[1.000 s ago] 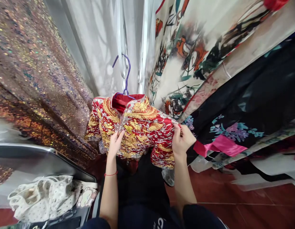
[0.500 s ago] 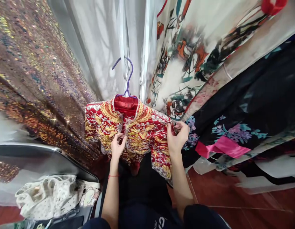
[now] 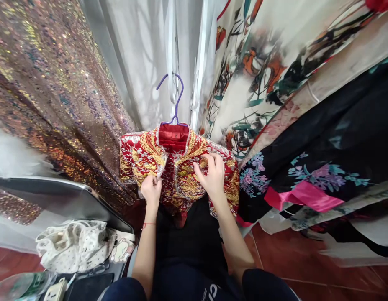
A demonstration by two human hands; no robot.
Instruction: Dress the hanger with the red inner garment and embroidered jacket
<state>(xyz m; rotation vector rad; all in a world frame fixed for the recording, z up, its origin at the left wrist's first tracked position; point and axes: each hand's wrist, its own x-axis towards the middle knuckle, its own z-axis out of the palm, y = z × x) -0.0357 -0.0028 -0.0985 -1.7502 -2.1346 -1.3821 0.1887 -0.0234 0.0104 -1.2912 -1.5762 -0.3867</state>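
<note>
You stand on a red tile floor [image 3: 307, 267]. Left of it hangs a sequin fabric [image 3: 49, 92]. Behind it, white curtains [image 3: 143, 54] let daylight through.

Right hand [image 3: 212, 173] inward onto jacket [image 3: 178, 171]

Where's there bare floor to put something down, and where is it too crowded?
Bare red tile floor lies right of the right hand, below the black floral robe. Crowded: the left hand pinches the red embroidered jacket; a spotted cloth covers the chair seat.
</note>
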